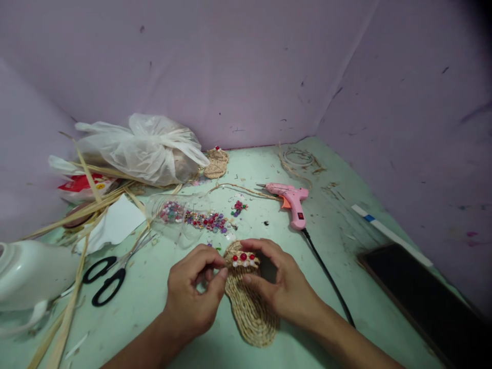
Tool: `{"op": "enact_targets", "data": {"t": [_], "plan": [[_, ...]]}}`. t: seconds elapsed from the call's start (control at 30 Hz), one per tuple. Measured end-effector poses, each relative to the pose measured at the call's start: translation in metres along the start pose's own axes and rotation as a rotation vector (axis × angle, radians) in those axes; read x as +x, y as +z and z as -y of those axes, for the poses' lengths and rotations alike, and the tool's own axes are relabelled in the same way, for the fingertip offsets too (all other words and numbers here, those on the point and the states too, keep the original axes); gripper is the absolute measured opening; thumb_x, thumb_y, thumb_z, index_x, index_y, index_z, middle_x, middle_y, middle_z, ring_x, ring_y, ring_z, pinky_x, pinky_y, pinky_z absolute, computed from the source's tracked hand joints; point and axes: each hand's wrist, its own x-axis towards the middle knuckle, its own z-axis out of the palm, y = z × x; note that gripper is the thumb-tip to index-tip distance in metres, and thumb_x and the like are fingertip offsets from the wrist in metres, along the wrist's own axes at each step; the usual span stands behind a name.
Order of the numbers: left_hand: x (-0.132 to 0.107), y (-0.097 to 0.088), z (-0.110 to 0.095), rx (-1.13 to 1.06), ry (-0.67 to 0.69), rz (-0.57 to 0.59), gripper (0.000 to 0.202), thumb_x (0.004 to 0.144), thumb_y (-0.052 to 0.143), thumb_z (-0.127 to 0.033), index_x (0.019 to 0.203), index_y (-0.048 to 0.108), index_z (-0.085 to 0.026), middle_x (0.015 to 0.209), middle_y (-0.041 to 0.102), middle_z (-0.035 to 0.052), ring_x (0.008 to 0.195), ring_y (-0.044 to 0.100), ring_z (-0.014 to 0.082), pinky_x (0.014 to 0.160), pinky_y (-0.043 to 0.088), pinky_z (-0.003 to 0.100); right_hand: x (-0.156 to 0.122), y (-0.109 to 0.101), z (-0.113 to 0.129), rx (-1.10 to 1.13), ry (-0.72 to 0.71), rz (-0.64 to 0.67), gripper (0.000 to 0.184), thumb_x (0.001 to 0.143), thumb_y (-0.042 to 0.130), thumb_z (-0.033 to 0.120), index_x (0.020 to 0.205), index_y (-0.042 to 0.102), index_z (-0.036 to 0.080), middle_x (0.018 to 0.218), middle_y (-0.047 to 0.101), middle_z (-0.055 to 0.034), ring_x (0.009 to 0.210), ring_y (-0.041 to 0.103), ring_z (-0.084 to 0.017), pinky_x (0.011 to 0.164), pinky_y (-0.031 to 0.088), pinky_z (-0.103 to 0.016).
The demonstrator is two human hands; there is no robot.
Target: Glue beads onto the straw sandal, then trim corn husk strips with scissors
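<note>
A small woven straw slipper (251, 312) lies on the table in front of me, its toe strap decorated with red and white beads (243, 257). My right hand (282, 282) grips the slipper from the right, forefinger over the strap's upper edge and thumb on the sole below it. My left hand (198, 289) is closed in a pinch beside the strap's left end; whatever is between its fingertips is too small to make out. Past the hands, mixed beads (205, 221) spill from a clear plastic container (156, 207) lying on its side.
A pink glue gun (294, 200) with a black cord lies right of the beads. Black-handled scissors (111, 279), straw strips (73, 302) and a white jug (34, 274) are at left. Behind are a plastic bag (149, 148) and another slipper (216, 164). A dark flat device (418, 302) lies right.
</note>
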Motion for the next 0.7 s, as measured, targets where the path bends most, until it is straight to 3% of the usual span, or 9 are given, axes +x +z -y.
{"op": "enact_targets", "data": {"t": [0.17, 0.27, 0.37, 0.5, 0.7], "plan": [[-0.007, -0.004, 0.012, -0.072, -0.131, -0.089, 0.005, 0.073, 0.051, -0.018, 0.07, 0.055, -0.017, 0.066, 0.055, 0.0009, 0.053, 0.048, 0.0106, 0.045, 0.035, 0.021, -0.003, -0.005, 0.005, 0.024, -0.024, -0.041, 0.042, 0.068, 0.066, 0.022, 0.108, 0.054, 0.023, 0.109, 0.058, -0.0075, 0.104, 0.053, -0.023, 0.091, 0.041, -0.042], [-0.009, -0.006, 0.019, -0.179, -0.235, -0.08, 0.008, 0.073, 0.049, -0.021, 0.07, 0.055, -0.017, 0.061, 0.053, -0.0003, 0.052, 0.046, 0.0114, 0.044, 0.033, 0.022, -0.006, -0.01, 0.007, 0.03, -0.062, -0.21, 0.033, 0.07, 0.065, 0.029, 0.102, 0.057, 0.023, 0.106, 0.058, -0.0076, 0.104, 0.052, -0.024, 0.091, 0.04, -0.043], [-0.008, -0.007, 0.021, -0.295, -0.288, -0.036, 0.011, 0.073, 0.047, -0.024, 0.067, 0.054, -0.017, 0.057, 0.05, -0.0013, 0.049, 0.042, 0.0107, 0.044, 0.03, 0.023, -0.008, -0.016, 0.007, 0.084, 0.005, -0.404, 0.023, 0.073, 0.062, 0.03, 0.094, 0.058, 0.023, 0.097, 0.059, -0.0063, 0.094, 0.054, -0.021, 0.086, 0.043, -0.041], [-0.006, -0.004, 0.018, -0.381, -0.346, -0.039, 0.006, 0.069, 0.052, -0.023, 0.071, 0.05, -0.018, 0.057, 0.045, -0.0039, 0.048, 0.038, 0.009, 0.045, 0.031, 0.021, -0.007, -0.022, 0.005, 0.148, 0.07, -0.596, 0.023, 0.069, 0.066, 0.028, 0.089, 0.059, 0.021, 0.088, 0.059, -0.0041, 0.082, 0.055, -0.017, 0.079, 0.045, -0.036], [-0.004, 0.004, 0.018, -0.385, -0.356, -0.078, 0.015, 0.067, 0.058, -0.025, 0.062, 0.047, -0.017, 0.052, 0.041, -0.0057, 0.047, 0.035, 0.0074, 0.045, 0.029, 0.02, -0.007, -0.024, 0.01, 0.201, 0.081, -0.637, 0.024, 0.065, 0.071, 0.029, 0.085, 0.06, 0.02, 0.08, 0.061, -0.0023, 0.07, 0.054, -0.014, 0.067, 0.045, -0.03]]}}
